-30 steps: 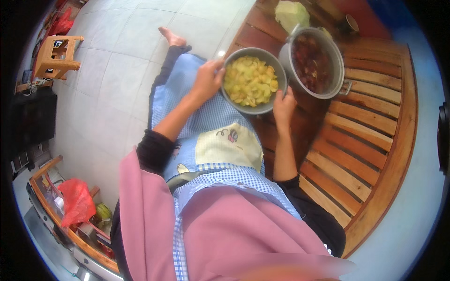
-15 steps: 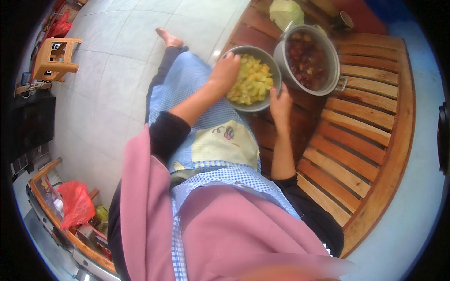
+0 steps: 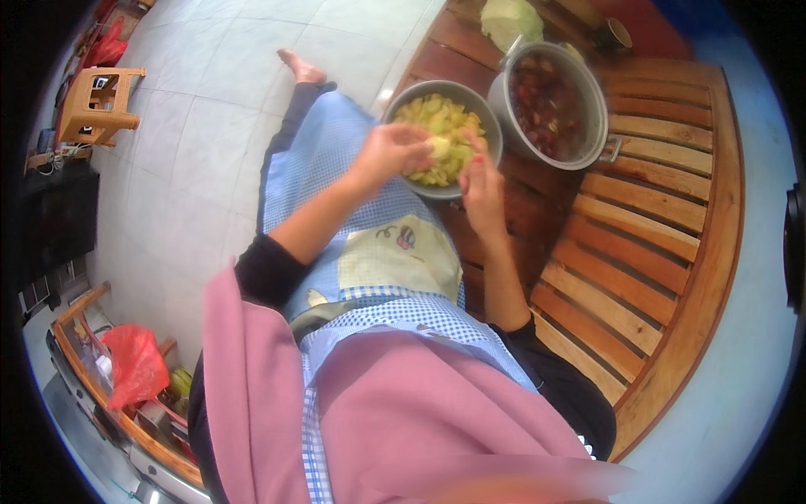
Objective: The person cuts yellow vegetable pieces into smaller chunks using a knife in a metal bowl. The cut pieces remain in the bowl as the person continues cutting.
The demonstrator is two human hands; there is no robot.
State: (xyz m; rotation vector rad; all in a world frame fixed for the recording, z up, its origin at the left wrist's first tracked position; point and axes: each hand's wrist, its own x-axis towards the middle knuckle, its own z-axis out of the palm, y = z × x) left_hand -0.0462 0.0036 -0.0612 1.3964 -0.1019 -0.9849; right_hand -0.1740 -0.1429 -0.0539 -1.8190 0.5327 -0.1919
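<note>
A grey metal bowl (image 3: 497, 126) full of cut yellow-green pieces (image 3: 437, 111) stands on the wooden bench beside my lap. Over its near left part, my left hand (image 3: 393, 155) pinches a pale yellow-green piece (image 3: 440, 149) between thumb and fingers. My right hand (image 3: 484, 189) is raised over the bowl's near right rim, close to that piece. Its fingers are bent together and blurred; a small red spot shows at them, but what they hold is too smeared to name. Right of the bowl stands a metal pot (image 3: 598, 109) with dark red-brown pieces (image 3: 546, 105) in it.
The slatted wooden bench (image 3: 638, 244) extends right to a blue wall. Behind the pot lie a pale green cabbage (image 3: 510, 23) and a cup (image 3: 620, 35). Across the tiled floor, at left, are a tan plastic stool (image 3: 101, 105) and a red plastic bag (image 3: 137, 365).
My left hand has come back from the bowl's far left side and now holds up a pale piece. My right hand has left the bowl's right rim and moved in over the bowl.
</note>
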